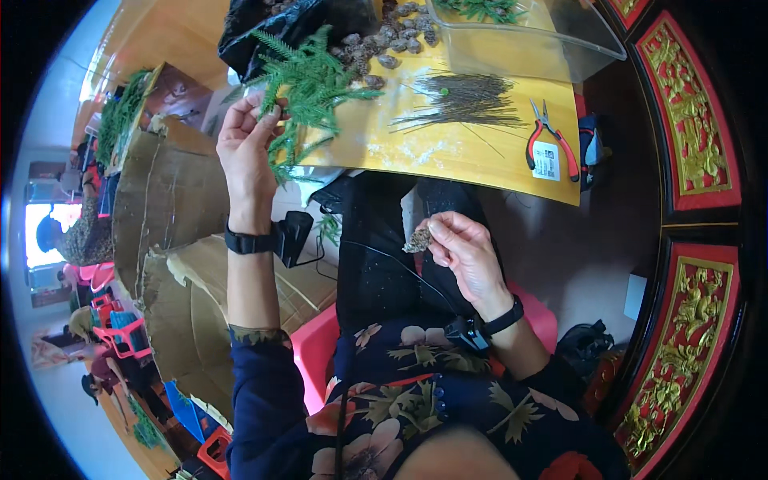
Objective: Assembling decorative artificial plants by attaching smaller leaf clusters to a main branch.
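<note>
**Green sprig up high, pine cone down low**

Start with the yellow worktable, and it's laid out like a supply line: everything sits along the far side, within an arm's stretch of the seated person. Off to the left, the big cardboard boxes stand open with more greenery poking out, probably stock waiting its turn. Up top right, a clear plastic tub holds a few green sprigs; beside it a black bag spills a heap of pine cones onto the wood. A fan of thin dark wires lies flat in the middle, and red-handled pliers rest just to the right of them, handles toward the person.

Now the hands. The left hand is raised at the table's near edge, forearm upright, fingers pinched on the stem of a green fir sprig, whose fronds fan out over the tabletop. The right hand sits low over the lap, wrist bent inward, thumb and fingertips closed on a small pine cone, well apart from the sprig.
</note>
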A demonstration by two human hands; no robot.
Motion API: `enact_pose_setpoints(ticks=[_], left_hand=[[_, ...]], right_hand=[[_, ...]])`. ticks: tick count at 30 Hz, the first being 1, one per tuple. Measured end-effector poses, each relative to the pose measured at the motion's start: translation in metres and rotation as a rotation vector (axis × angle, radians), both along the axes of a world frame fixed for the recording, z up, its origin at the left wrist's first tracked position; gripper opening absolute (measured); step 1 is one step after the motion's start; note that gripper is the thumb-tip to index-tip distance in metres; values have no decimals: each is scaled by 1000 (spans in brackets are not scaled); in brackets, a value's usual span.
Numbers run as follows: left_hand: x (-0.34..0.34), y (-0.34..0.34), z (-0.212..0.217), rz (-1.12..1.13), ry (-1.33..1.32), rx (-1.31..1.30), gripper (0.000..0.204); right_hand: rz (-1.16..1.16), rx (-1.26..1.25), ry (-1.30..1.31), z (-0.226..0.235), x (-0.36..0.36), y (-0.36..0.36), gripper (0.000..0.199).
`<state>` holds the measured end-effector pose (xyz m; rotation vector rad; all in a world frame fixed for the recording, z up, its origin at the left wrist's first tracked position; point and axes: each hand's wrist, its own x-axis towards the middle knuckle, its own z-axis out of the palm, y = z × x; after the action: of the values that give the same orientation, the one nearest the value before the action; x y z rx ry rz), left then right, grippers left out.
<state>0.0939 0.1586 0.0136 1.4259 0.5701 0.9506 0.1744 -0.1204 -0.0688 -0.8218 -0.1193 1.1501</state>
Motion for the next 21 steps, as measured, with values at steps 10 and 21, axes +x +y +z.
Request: enact_pose_setpoints(ticks=[10, 21], left_hand=[[-6, -53, -21, -87, -65, -314, 27], [-2, -80, -24, -117, -202, -486, 19]], right_hand=[[-203, -28, -589, 51, 46, 49, 14], [133, 56, -428, 55, 62, 83, 14]])
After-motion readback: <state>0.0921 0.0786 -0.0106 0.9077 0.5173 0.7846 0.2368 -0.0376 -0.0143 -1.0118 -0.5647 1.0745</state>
